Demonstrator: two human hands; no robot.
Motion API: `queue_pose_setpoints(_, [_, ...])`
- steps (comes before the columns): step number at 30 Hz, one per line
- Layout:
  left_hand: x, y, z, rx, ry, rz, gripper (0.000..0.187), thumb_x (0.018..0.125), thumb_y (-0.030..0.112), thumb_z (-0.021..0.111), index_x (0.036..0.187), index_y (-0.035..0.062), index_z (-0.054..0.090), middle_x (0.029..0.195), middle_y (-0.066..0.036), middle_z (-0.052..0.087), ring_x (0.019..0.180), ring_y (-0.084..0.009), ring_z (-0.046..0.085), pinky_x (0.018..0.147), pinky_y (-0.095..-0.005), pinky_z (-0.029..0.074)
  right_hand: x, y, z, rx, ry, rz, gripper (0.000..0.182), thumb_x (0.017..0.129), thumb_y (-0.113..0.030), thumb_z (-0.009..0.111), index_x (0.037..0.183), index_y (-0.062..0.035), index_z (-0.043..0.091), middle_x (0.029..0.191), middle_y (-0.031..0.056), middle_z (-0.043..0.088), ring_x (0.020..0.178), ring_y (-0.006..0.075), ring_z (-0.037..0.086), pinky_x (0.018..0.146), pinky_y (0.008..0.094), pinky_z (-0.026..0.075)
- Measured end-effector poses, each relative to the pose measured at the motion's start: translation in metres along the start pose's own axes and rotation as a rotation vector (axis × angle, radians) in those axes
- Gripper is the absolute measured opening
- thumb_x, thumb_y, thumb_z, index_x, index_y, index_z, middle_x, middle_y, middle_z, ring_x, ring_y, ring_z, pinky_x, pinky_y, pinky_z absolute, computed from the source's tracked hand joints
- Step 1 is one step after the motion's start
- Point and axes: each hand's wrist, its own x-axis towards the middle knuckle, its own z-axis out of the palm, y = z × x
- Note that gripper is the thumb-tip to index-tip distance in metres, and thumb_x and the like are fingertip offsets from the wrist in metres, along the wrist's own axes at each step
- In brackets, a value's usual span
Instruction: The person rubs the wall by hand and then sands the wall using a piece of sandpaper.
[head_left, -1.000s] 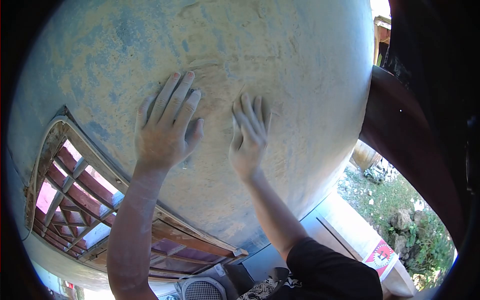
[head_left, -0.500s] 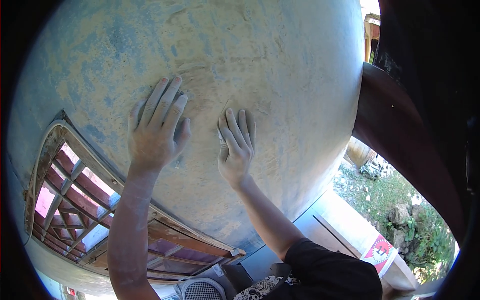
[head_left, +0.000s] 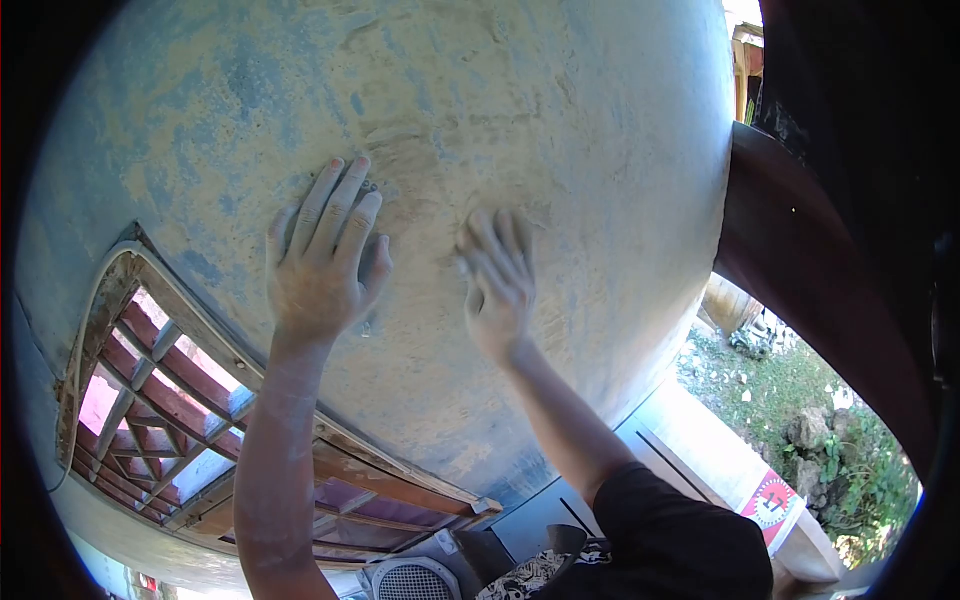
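Observation:
A large panel, mottled blue and putty-tan and bulging in this wide view, fills the middle. My left hand lies against it with fingers stretched out and slightly apart. It holds nothing, and pale dust coats it. Small dark holes or marks show beside its fingertips. To the right, my right hand presses on the panel with bent fingers, smeared by motion and also dusty. Under those fingers is a thin piece of sandpaper, mostly hidden now; its edge shows only in the earlier view.
A window opening with a worn frame lies at lower left, with crossed bars visible through it. Below is a round mesh-covered speaker or vent. A dark red panel stands at right, above grass and rocks. A sticker reads 17.
My right hand has slid a little right along the panel and is now blurred. The left hand keeps its place on the panel, while the whole view has shifted slightly.

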Motion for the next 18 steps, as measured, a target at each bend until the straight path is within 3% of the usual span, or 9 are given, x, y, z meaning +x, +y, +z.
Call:
queue_pose_setpoints(2, [-0.001, 0.001, 0.000, 0.005, -0.002, -0.001, 0.040, 0.095, 0.030, 0.068, 0.133, 0.0177, 0.064, 0.158, -0.003, 0.057, 0.149, -0.0220, 0.050, 0.115, -0.0435, 0.036, 0.031, 0.004, 0.003, 0.012, 0.019, 0.022, 0.034, 0.103, -0.010, 0.064, 0.135, -0.0126, 0.072, 0.157, 0.0055, 0.059, 0.152, 0.0372, 0.046, 0.130, 0.0574, 0.027])
queue_pose_setpoints(4, [0.001, 0.001, -0.001, 0.005, 0.002, -0.008, 0.039, 0.095, 0.030, 0.068, 0.132, 0.0176, 0.064, 0.158, -0.003, 0.058, 0.149, -0.0220, 0.050, 0.115, -0.0432, 0.036, 0.061, 0.002, 0.004, 0.037, 0.144, 0.174, 0.033, 0.104, -0.014, 0.063, 0.136, -0.0136, 0.071, 0.159, 0.0029, 0.057, 0.152, 0.0352, 0.046, 0.131, 0.0553, 0.026])
queue_pose_setpoints(8, [-0.001, 0.002, -0.001, -0.003, 0.000, -0.018, 0.038, 0.095, 0.029, 0.068, 0.131, 0.0172, 0.064, 0.157, -0.003, 0.058, 0.148, -0.0219, 0.051, 0.114, -0.0429, 0.036, 0.029, -0.037, 0.012, 0.012, 0.094, 0.139, 0.034, 0.105, -0.016, 0.063, 0.138, -0.0159, 0.071, 0.162, 0.0021, 0.054, 0.155, 0.0314, 0.042, 0.130, 0.0531, 0.027])
queue_pose_setpoints(10, [-0.001, 0.001, 0.000, -0.008, 0.014, -0.006, 0.037, 0.094, 0.028, 0.068, 0.130, 0.0170, 0.065, 0.157, -0.003, 0.059, 0.148, -0.0219, 0.051, 0.113, -0.0429, 0.037, -0.022, -0.041, -0.003, 0.011, -0.251, -0.063, 0.034, 0.107, -0.020, 0.059, 0.139, -0.0178, 0.070, 0.165, 0.0042, 0.049, 0.158, 0.0285, 0.038, 0.131, 0.0502, 0.025])
queue_pose_setpoints(12, [-0.003, 0.002, 0.003, -0.011, 0.035, -0.021, 0.036, 0.094, 0.027, 0.067, 0.128, 0.0166, 0.065, 0.155, -0.004, 0.060, 0.146, -0.0216, 0.053, 0.112, -0.0433, 0.037, -0.057, 0.007, 0.000, 0.012, -0.065, -0.144, 0.034, 0.110, -0.023, 0.056, 0.141, -0.0217, 0.070, 0.165, 0.0053, 0.049, 0.158, 0.0285, 0.038, 0.131, 0.0491, 0.024])
queue_pose_setpoints(14, [-0.002, 0.003, 0.002, -0.020, 0.049, -0.024, 0.035, 0.093, 0.025, 0.068, 0.127, 0.0163, 0.066, 0.154, -0.004, 0.061, 0.146, -0.0216, 0.053, 0.112, -0.0434, 0.038, -0.060, 0.061, 0.004, 0.026, 0.112, 0.006, 0.036, 0.112, -0.026, 0.051, 0.144, -0.0215, 0.068, 0.165, 0.0038, 0.049, 0.158, 0.0280, 0.038, 0.132, 0.0479, 0.023])
queue_pose_setpoints(16, [0.001, 0.003, 0.003, -0.036, 0.052, -0.031, 0.035, 0.092, 0.024, 0.068, 0.127, 0.0159, 0.066, 0.153, -0.004, 0.062, 0.145, -0.0217, 0.054, 0.112, -0.0436, 0.038, -0.022, 0.069, -0.014, 0.051, 0.165, 0.251, 0.037, 0.113, -0.024, 0.050, 0.146, -0.0197, 0.066, 0.165, 0.0031, 0.048, 0.159, 0.0293, 0.034, 0.133, 0.0470, 0.021])
queue_pose_setpoints(18, [0.004, 0.004, 0.001, -0.053, 0.032, -0.040, 0.037, 0.090, 0.022, 0.070, 0.127, 0.0161, 0.065, 0.154, -0.003, 0.061, 0.146, -0.0216, 0.053, 0.113, -0.0444, 0.038, 0.006, 0.074, -0.003, 0.048, 0.183, 0.252, 0.038, 0.112, -0.023, 0.050, 0.147, -0.0181, 0.065, 0.166, 0.0035, 0.048, 0.159, 0.0306, 0.034, 0.133, 0.0471, 0.021])
